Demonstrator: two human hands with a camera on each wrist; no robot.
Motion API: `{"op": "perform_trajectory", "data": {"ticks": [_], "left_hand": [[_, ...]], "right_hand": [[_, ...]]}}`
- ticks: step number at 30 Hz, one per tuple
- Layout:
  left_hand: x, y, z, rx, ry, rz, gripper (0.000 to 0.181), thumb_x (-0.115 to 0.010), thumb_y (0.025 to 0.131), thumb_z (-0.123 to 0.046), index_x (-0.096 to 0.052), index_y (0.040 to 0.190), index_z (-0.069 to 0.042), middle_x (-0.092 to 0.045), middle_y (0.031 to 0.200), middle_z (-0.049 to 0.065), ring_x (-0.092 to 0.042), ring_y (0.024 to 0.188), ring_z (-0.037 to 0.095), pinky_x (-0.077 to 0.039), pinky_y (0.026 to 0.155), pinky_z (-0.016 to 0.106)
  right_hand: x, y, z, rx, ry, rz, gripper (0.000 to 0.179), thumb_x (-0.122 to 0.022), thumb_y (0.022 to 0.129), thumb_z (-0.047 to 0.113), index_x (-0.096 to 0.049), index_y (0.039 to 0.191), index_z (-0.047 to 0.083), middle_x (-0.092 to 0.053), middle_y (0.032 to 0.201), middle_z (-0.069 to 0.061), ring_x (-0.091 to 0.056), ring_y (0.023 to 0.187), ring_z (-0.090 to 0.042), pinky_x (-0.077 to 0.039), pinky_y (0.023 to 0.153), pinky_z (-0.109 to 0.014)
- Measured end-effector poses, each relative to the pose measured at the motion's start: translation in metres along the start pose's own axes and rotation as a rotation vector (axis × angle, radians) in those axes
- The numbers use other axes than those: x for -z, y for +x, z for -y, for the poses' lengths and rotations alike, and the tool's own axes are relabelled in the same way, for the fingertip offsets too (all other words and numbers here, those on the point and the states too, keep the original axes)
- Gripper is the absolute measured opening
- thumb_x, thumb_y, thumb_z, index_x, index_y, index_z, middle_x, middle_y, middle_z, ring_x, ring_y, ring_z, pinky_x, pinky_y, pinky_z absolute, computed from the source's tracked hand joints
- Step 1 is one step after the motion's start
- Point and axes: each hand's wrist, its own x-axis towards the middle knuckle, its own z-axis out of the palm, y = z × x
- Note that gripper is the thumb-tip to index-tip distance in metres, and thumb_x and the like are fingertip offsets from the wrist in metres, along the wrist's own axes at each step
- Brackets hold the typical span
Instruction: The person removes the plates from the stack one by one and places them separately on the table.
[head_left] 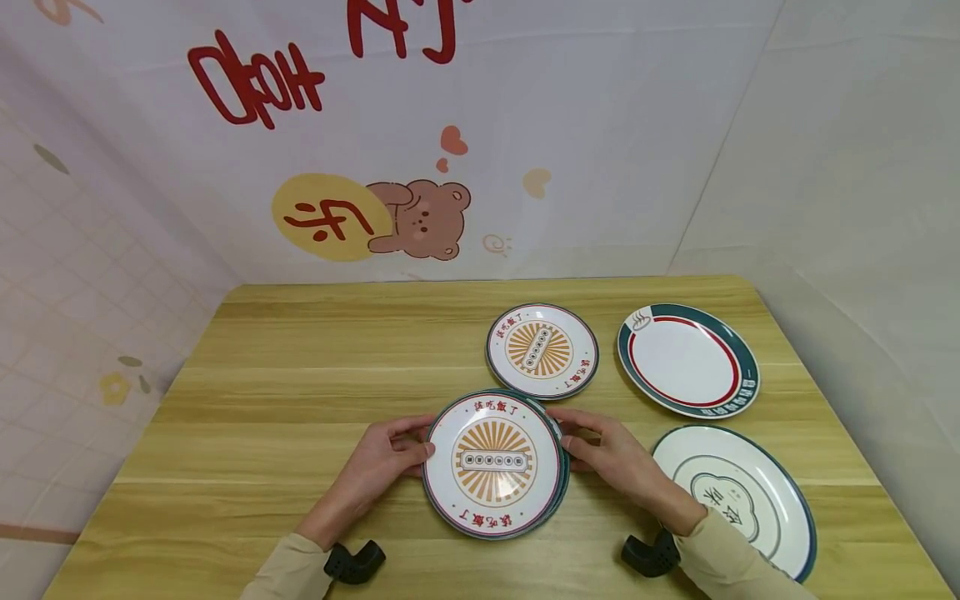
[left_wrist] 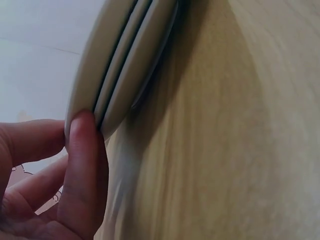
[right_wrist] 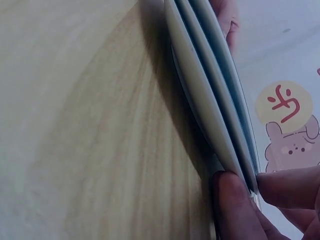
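A stack of round white plates (head_left: pixel 495 462) is at the front middle in the head view, its top plate printed with an orange sunburst and red characters. My left hand (head_left: pixel 382 458) pinches the stack's left rim. In the left wrist view the thumb (left_wrist: pixel 85 145) lies across the edges of the stacked plates (left_wrist: pixel 120 55). On the opposite side, my right hand (head_left: pixel 611 454) grips the right rim. The right wrist view has its thumb (right_wrist: pixel 237 205) and forefinger (right_wrist: pixel 290 187) at the edges of the plates (right_wrist: pixel 210 90). A shadow falls on the wood beneath the stack.
A smaller sunburst plate (head_left: pixel 542 350) lies just behind the stack. Farther right is an oval plate (head_left: pixel 684 360) with a green rim and red line. Another oval plate (head_left: pixel 783 508) is partly under the right forearm. The wooden table (head_left: pixel 315 358) ends at a printed cloth wall (head_left: pixel 600 225).
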Motion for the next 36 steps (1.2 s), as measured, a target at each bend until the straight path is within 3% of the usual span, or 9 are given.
{"op": "perform_trajectory", "data": {"ticks": [6,24,36], "left_hand": [[0.005,-0.003,-0.004,0.0,-0.035,-0.012,0.048,-0.068,0.087,0.0,-0.053,0.132,0.006,-0.059,0.115,0.022,-0.067,0.091,0.026,-0.059,0.072,0.038],[0.012,-0.003,-0.006,0.072,-0.163,-0.115,0.048,-0.071,0.084,0.003,-0.057,0.129,0.005,-0.063,0.101,0.018,-0.066,0.081,0.023,-0.059,0.068,0.038],[0.018,-0.005,-0.013,0.093,-0.196,-0.177,0.045,-0.07,0.082,0.005,-0.059,0.127,0.004,-0.065,0.096,0.016,-0.066,0.081,0.021,-0.059,0.066,0.036]], "right_hand": [[0.0,0.002,0.001,-0.013,-0.033,-0.004,0.043,-0.06,0.096,0.01,-0.054,0.138,0.015,-0.053,0.131,-0.016,-0.056,0.109,-0.031,-0.058,0.075,-0.031],[0.002,0.002,0.002,-0.029,-0.016,0.002,0.044,-0.06,0.096,0.009,-0.053,0.139,0.014,-0.052,0.133,-0.017,-0.056,0.111,-0.031,-0.058,0.075,-0.031],[0.001,0.002,0.005,-0.037,-0.009,0.004,0.044,-0.06,0.096,0.01,-0.054,0.139,0.015,-0.049,0.138,-0.015,-0.056,0.111,-0.031,-0.058,0.075,-0.031]]}}
